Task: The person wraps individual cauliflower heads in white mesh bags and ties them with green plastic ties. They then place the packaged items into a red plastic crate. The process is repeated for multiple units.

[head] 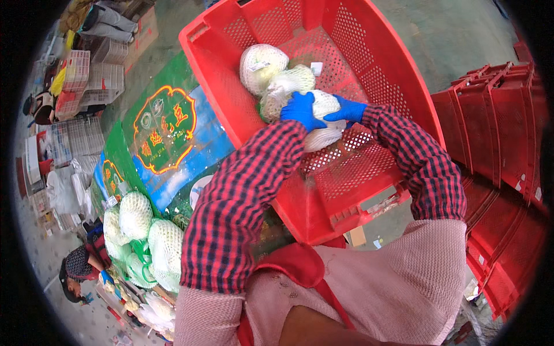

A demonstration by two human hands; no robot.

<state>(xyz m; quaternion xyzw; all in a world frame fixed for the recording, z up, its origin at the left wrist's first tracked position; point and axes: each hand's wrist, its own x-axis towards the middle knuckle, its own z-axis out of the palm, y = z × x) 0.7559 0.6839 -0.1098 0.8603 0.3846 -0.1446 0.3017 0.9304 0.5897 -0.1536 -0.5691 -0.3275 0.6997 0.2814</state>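
Observation:
A large red perforated plastic crate (346,197) tilts before me. Inside it, several pale round pieces of produce (264,65) in white foam netting lie in a row along the left side; their kind is hard to tell. My left hand (301,110), in a blue glove, presses on the left side of a netted piece (325,104) near the row's lower end. From the right, my right hand (348,110), gloved alike, grips that same piece. Another netted piece (323,136) sits just below both hands. My fingertips are partly hidden by the netting.
To the left, more netted produce (166,251) with green ribbon rests near a green and blue printed sheet (203,129). Stacked red crates (489,125) stand at the right. Farther left are pale crates (78,138), and a person (82,264) bends over produce.

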